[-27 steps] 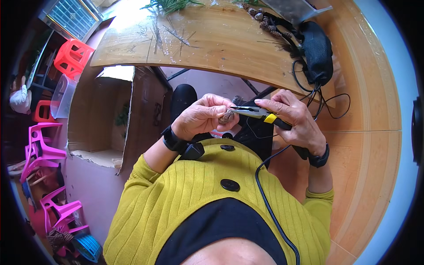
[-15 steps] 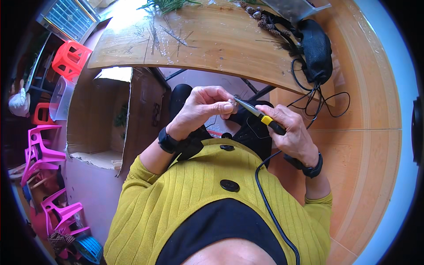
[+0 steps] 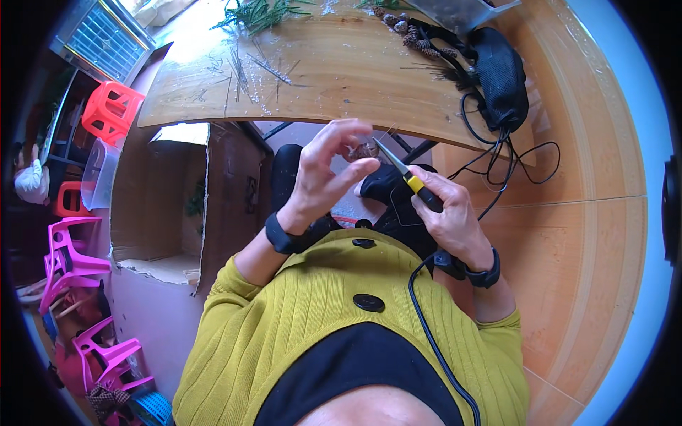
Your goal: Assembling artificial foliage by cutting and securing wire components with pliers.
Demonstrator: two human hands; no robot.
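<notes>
While the left hand (image 3: 328,176) pinches a small pine cone (image 3: 365,150), its other fingers spread wide. The right hand (image 3: 449,217) grips a yellow-handled tool (image 3: 403,172), tip touching the cone, below the wooden table's (image 3: 341,78) near edge.

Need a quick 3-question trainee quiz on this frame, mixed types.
1. True or false: the right hand holds a tool with a yellow and black handle.
2. What does the left hand pinch? A) small pine cone B) red stool C) black pouch
3. Fill in: the black pouch lies on the wooden ____.

Key: 1 true; 2 A, the small pine cone; 3 table.
</notes>
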